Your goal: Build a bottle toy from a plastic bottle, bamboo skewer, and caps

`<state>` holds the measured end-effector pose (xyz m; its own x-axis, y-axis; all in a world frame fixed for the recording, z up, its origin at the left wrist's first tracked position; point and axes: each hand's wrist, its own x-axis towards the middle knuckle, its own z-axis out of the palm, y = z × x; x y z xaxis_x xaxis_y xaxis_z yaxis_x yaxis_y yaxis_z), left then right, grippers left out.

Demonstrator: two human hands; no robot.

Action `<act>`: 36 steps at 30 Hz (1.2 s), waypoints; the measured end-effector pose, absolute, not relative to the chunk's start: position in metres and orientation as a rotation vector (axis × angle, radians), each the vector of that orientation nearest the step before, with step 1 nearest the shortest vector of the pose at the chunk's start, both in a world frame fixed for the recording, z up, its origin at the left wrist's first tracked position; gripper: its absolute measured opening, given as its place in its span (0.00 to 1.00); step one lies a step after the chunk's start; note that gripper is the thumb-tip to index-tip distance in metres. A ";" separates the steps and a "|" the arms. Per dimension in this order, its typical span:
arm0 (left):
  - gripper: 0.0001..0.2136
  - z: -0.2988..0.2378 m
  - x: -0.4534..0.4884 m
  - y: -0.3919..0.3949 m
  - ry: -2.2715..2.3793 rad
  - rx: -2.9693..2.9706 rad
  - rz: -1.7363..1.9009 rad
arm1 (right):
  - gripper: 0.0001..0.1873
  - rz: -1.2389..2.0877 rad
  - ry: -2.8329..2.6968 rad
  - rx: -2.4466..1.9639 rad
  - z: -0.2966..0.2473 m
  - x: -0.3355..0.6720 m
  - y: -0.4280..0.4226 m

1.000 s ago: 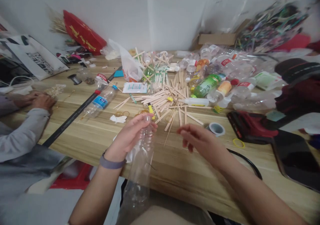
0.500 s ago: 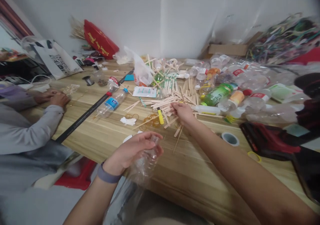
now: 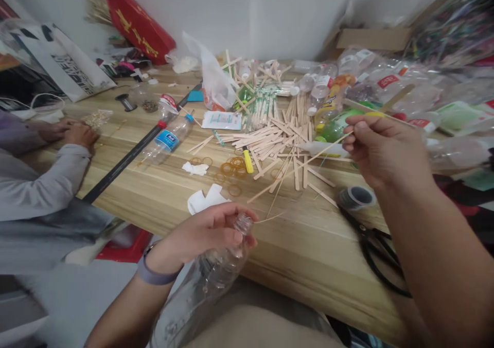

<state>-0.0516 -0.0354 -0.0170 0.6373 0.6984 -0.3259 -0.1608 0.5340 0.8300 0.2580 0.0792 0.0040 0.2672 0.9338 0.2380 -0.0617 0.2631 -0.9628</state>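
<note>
My left hand (image 3: 210,232) is closed around the neck of an empty clear plastic bottle (image 3: 196,294) that slants down over the table's near edge toward my lap. My right hand (image 3: 380,150) is raised above the table at the right, its fingers pinched on a thin wooden skewer (image 3: 309,157) that slopes down to the left. Below the skewer lies a heap of flat wooden craft sticks (image 3: 270,142), with orange rubber bands (image 3: 231,168) and a yellow marker (image 3: 247,161) beside it.
Another person's hands (image 3: 71,132) rest on the wooden table (image 3: 301,245) at the left. A long black rod (image 3: 127,160), a labelled water bottle (image 3: 165,139), tape roll (image 3: 358,196), black scissors (image 3: 376,250) and many empty bottles (image 3: 370,88) crowd the far right.
My right hand has lifted from the stick pile and moved right with a skewer pinched in it. My left hand has kept hold of the bottle.
</note>
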 end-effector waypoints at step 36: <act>0.04 -0.014 0.011 0.047 0.533 0.919 0.553 | 0.23 1.009 -1.372 -0.921 -0.017 0.191 0.028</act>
<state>0.0107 0.0474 -0.0140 0.7387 0.6468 -0.1894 -0.2128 0.4905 0.8451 0.1912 0.0276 -0.0166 -0.0506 0.9443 0.3253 -0.0290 0.3242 -0.9455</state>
